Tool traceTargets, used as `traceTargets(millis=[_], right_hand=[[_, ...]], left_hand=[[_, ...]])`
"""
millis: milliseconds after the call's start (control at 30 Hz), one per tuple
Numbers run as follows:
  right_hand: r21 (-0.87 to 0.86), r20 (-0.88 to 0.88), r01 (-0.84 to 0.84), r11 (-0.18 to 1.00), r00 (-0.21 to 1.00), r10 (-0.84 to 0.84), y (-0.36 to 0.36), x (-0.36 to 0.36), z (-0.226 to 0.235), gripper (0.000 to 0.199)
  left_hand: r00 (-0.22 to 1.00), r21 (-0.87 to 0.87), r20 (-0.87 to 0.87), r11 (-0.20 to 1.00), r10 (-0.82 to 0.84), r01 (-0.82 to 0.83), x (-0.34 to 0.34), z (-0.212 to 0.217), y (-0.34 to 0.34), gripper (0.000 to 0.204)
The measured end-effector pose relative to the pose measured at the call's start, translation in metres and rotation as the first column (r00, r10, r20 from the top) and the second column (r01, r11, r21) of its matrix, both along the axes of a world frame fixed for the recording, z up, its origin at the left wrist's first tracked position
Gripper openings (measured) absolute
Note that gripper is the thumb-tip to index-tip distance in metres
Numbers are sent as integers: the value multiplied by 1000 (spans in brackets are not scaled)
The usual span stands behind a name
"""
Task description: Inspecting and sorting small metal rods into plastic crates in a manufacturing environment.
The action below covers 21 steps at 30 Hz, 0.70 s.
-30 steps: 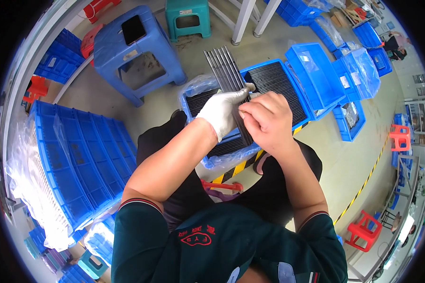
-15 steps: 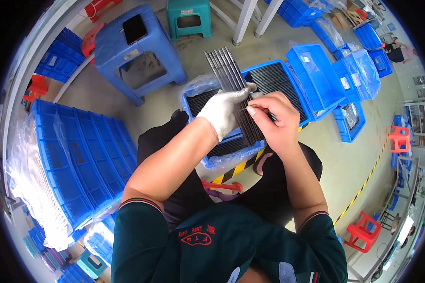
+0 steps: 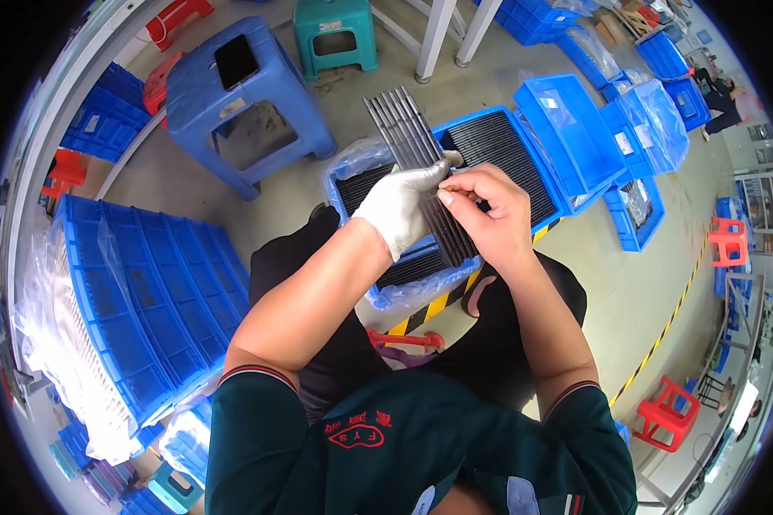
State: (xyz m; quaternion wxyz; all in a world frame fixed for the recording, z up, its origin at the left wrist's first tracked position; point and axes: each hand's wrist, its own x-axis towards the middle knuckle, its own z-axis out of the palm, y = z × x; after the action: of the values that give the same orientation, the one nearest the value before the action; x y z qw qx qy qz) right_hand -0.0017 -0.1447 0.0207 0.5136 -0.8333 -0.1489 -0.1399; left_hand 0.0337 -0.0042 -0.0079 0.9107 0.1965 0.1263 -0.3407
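The gloved left hand (image 3: 393,208) clasps a slanting rod bundle (image 3: 404,129), partly hiding it; the bare right hand (image 3: 494,210) has fingertips drawn together at the bundle's edge, hold unclear. Below sits a rod-filled blue crate (image 3: 538,160), a blue stool (image 3: 270,86) off left

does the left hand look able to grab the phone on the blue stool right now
Probably not: the left hand is taken up with the rods, and the phone lies well apart from it, on the blue stool ahead to the left. Nothing covers the phone, though.
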Motion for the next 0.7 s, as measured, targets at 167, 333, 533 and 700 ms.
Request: traceTargets(millis=[167,333,533,700], right_hand=[[-79,40,-19,997,999,22,-1,-1,0,11],[22,79,37,999,996,-39,1,-1,-1,9],[4,39,37,999,999,-37,-2,-2,-1,9],[-206,176,-6,978,983,43,-6,0,-2,13]], left_hand=[[1000,2,10,1000,-6,6,1,1,0,18],[1000,4,-8,1000,-11,11,0,4,-2,17],[1000,-12,0,1000,-23,23,-1,5,-3,17],[997,20,64,999,-39,38,0,0,-3,24]])
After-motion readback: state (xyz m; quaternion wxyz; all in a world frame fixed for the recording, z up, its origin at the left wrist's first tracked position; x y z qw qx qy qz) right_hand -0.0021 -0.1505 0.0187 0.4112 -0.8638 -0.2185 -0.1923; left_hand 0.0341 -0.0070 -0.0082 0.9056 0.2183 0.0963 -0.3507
